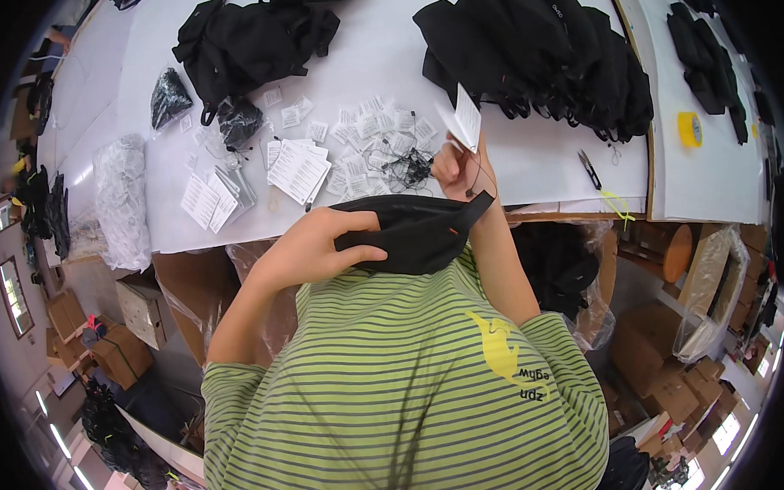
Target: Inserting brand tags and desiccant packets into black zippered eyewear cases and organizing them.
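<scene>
The left hand (pixel 344 238) grips a black pouch (pixel 417 231), its thumb on the near face and its fingers tucked in at the opening. The pouch is held before the chest, just off the worktop (pixel 528 180), about the middle of the near edge, with a small orange tab (pixel 451 231) toward its right end. The right hand (pixel 458 169) is closed on a white tag (pixel 465 121), which stands up above the fingers; a thin dark cord hangs from that hand to the pouch's right end, by the wrist. Just past the right hand, to its left, lies a tangle of black cords (pixel 406 167), with small white labels (pixel 370 125) scattered around and beyond it. Left of these is a stack of larger tags (pixel 299 170), and a second stack (pixel 211 202) sits closer to the near edge. Crumpled clear plastic (pixel 121 198) lies at the near left corner. Two clear packets of black items, one to the left (pixel 170 99) and one to the right (pixel 238 122), lie near a pile of black bags (pixel 251 42) toward the far edge. A larger pile (pixel 541 50) fills the far right part. Snips (pixel 589 169) lie toward the near right corner, their yellow-green cord (pixel 617 204) trailing over the near edge. Past the right edge, a neighbouring table (pixel 701 182) carries a yellow tape roll (pixel 689 129) and more black items (pixel 705 70).
</scene>
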`<action>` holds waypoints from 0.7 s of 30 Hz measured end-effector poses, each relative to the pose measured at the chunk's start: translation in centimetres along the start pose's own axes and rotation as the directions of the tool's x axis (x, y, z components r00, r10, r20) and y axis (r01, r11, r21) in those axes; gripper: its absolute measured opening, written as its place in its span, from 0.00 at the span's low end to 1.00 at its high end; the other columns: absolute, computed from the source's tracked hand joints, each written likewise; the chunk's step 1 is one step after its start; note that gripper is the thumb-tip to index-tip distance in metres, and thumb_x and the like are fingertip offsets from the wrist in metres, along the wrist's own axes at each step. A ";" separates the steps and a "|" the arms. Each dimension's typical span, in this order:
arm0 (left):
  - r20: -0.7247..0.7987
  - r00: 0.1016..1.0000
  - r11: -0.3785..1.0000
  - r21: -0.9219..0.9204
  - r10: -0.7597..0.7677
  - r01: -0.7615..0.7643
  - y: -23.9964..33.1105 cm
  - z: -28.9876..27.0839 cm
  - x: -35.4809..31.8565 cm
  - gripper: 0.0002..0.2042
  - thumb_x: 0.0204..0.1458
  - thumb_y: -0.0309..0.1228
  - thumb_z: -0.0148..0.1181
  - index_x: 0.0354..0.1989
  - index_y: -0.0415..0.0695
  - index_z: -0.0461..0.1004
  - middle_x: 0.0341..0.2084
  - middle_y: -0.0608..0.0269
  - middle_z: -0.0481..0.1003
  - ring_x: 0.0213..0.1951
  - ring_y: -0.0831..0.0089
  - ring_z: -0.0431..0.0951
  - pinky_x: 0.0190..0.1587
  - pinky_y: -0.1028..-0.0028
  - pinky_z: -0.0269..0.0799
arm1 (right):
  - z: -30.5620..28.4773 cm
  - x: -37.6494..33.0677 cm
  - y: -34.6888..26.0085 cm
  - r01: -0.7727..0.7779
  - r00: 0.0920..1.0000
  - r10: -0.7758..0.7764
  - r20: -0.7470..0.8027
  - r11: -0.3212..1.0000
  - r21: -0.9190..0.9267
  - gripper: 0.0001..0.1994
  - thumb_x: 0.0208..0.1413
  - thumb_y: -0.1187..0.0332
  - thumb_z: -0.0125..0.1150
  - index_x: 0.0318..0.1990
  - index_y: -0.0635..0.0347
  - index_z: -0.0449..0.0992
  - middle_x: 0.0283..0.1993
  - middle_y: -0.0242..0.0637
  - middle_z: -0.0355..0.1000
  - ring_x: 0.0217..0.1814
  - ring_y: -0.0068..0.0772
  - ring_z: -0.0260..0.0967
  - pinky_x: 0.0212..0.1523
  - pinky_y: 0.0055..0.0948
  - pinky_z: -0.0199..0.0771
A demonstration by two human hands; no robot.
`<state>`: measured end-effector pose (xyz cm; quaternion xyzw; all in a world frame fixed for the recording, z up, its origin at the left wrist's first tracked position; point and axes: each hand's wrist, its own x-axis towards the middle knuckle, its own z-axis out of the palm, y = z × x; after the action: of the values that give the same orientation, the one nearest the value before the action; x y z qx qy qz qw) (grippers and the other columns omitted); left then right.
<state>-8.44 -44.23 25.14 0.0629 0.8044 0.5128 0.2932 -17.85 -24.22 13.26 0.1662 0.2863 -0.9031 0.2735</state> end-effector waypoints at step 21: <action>-0.210 0.845 0.775 0.548 0.492 -0.315 -0.3 0.7 4.2 0.10 0.43 0.30 0.65 0.30 0.40 0.73 0.54 0.53 0.63 0.48 0.57 0.72 0.48 0.65 0.69 | 5.8 -4.2 -7.1 0.483 0.875 0.222 0.431 -0.470 -0.739 0.16 0.48 0.54 0.65 0.21 0.58 0.79 0.12 0.37 0.66 0.13 0.40 0.61 0.19 0.32 0.60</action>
<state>-11.44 -42.13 23.01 0.2192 0.9129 0.3442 0.0040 -19.53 -21.21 22.65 -0.3808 0.8650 -0.2556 0.2037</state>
